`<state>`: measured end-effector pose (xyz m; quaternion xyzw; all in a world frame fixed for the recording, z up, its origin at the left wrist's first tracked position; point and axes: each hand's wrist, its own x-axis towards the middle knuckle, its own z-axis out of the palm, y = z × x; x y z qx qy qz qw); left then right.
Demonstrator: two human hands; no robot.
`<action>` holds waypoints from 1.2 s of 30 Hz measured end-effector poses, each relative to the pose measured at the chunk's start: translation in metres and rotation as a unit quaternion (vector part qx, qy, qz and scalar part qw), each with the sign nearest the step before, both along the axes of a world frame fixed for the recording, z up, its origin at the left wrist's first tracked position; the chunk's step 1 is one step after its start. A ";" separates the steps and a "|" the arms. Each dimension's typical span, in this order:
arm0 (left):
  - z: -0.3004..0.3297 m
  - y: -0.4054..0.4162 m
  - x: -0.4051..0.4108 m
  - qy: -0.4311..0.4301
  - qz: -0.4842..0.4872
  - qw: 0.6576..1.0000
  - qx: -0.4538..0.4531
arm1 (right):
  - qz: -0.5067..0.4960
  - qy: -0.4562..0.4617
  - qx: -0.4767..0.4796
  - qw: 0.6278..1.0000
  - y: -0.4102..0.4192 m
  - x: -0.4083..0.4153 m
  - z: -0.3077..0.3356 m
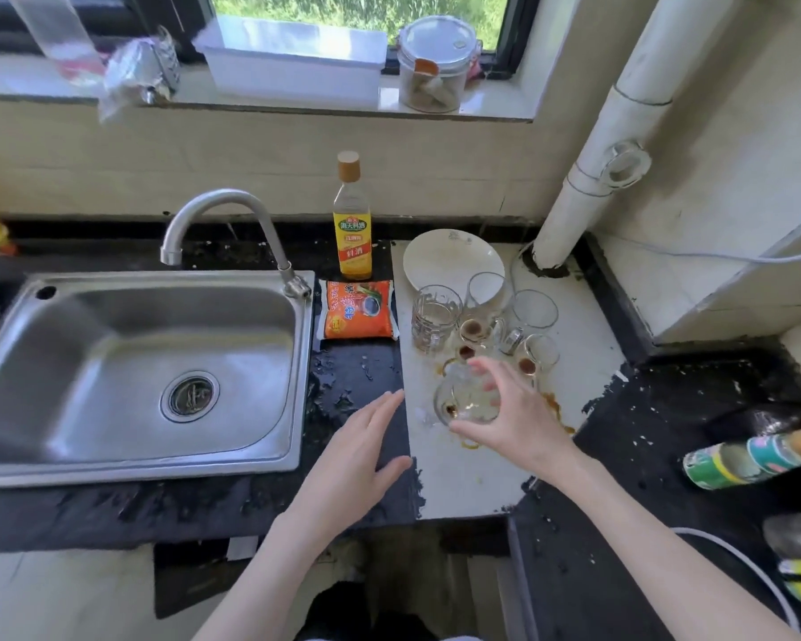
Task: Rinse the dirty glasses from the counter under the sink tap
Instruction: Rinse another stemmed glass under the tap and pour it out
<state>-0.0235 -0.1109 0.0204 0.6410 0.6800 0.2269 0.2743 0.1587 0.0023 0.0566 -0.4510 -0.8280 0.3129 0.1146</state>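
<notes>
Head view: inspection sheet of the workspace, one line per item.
Surface: white counter section with brown stains; black counter around it, wet.
Job's things: glass held tilted above the white section; other dirty glasses clustered behind it; sink with nothing in it; tap not running.
Clutter: plate, bottle, orange packet.
Hands: right hand grips the glass; left hand open over the counter edge.
Cables: white cable along the right wall.
Surroundings: windowsill with containers, white pipe.

One head-worn view — looking steeply down, close over the counter (472,474) and sink (112,344).
</notes>
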 end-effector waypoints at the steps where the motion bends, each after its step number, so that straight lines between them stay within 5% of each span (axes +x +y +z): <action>1: 0.003 -0.002 -0.003 -0.012 0.008 1.000 0.012 | 0.008 0.028 -0.018 0.999 -0.005 -0.009 0.005; 8: 0.020 -0.019 -0.042 -0.074 0.086 0.987 0.117 | 0.084 0.156 -0.100 0.979 -0.029 -0.081 0.016; 17: 0.018 -0.050 -0.154 -0.131 0.147 0.969 0.151 | 0.164 0.151 -0.083 0.971 -0.050 -0.203 0.017; 30: -0.019 -0.032 -0.306 -0.271 0.180 0.941 0.093 | -0.027 0.262 -0.325 0.908 -0.036 -0.343 -0.007; 36: -0.037 -0.017 -0.321 -0.385 0.255 0.885 0.051 | -0.142 0.076 -0.267 0.950 0.025 -0.338 -0.044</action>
